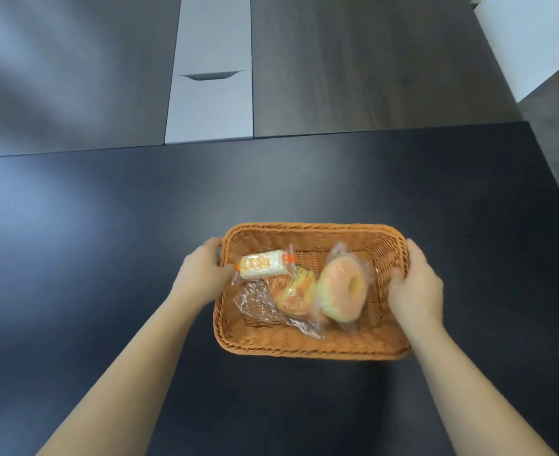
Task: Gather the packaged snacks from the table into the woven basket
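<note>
An orange-brown woven basket (311,345) rests on the dark table (107,258). Inside lie three wrapped snacks: a white bar with orange print (263,264) against the left wall, a yellow-orange packet in clear film (296,292) in the middle, and a ring-shaped cake in clear wrap (344,292) on the right. My left hand (202,274) grips the basket's left rim, thumb over the edge by the white bar. My right hand (414,284) grips the right rim, thumb inside the wall.
Beyond the table's far edge there are dark wood-grain panels and a white cabinet front with a cut-out handle (214,75). A pale rounded surface (535,34) shows at the top right. No loose snack is visible on the tabletop.
</note>
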{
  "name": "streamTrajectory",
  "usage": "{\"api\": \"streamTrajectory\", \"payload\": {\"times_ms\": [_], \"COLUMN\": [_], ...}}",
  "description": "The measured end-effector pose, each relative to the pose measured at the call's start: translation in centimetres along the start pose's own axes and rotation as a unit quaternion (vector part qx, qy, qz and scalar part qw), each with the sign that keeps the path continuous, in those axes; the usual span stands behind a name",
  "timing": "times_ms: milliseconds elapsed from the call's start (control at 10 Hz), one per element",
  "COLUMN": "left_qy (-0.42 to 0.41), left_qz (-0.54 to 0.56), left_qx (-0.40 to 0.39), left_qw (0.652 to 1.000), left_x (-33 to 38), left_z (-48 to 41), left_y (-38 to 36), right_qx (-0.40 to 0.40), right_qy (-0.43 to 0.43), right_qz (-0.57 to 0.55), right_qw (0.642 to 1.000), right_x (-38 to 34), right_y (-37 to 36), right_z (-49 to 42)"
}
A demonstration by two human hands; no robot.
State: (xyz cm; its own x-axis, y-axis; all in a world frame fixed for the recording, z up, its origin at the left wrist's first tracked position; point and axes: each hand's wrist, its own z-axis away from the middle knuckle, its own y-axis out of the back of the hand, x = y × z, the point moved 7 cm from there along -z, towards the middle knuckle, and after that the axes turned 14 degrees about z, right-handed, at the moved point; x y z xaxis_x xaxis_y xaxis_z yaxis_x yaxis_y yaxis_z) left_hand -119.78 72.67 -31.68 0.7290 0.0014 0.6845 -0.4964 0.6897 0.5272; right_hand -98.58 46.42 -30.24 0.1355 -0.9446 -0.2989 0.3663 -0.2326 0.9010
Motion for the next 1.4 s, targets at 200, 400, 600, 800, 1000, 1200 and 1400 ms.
{"api": "streamTrajectory", "payload": {"times_ms": [200, 400, 600, 800, 1000, 1200, 1400], "left_qy": [-0.003, 0.003, 0.015, 0.017, 0.011, -0.071, -0.105], "left_qz": [0.022, 0.033, 0.038, 0.039, 0.013, 0.110, 0.407], "left_qx": [0.038, 0.026, 0.024, 0.024, 0.032, 0.146, 0.033], "left_qw": [0.999, 0.999, 0.999, 0.999, 0.999, 0.981, 0.907], "left_x": [0.6, 0.5, 0.2, 0.1, 0.6, 3.2, 4.6], "left_z": [-3.0, -4.3, -4.8, -4.9, -4.1, -0.1, 9.2], "left_y": [3.5, 3.7, 3.7, 3.7, 3.7, 6.6, 5.1], "right_qx": [-0.005, 0.011, 0.022, 0.030, -0.013, 0.023, -0.068], "right_qy": [0.078, 0.083, 0.077, 0.073, 0.066, 0.112, 0.128], "right_qz": [0.016, 0.055, 0.049, 0.050, 0.014, -0.130, -0.447], "right_qw": [0.997, 0.995, 0.996, 0.996, 0.998, 0.985, 0.883], "right_x": [-6.4, -7.4, -7.3, -7.3, -7.4, -7.6, -7.1], "right_y": [-0.7, -1.3, -1.3, -1.5, -1.2, 3.6, 8.8], "right_z": [-4.5, -5.4, -5.3, -5.4, -5.1, -0.3, 8.7]}}
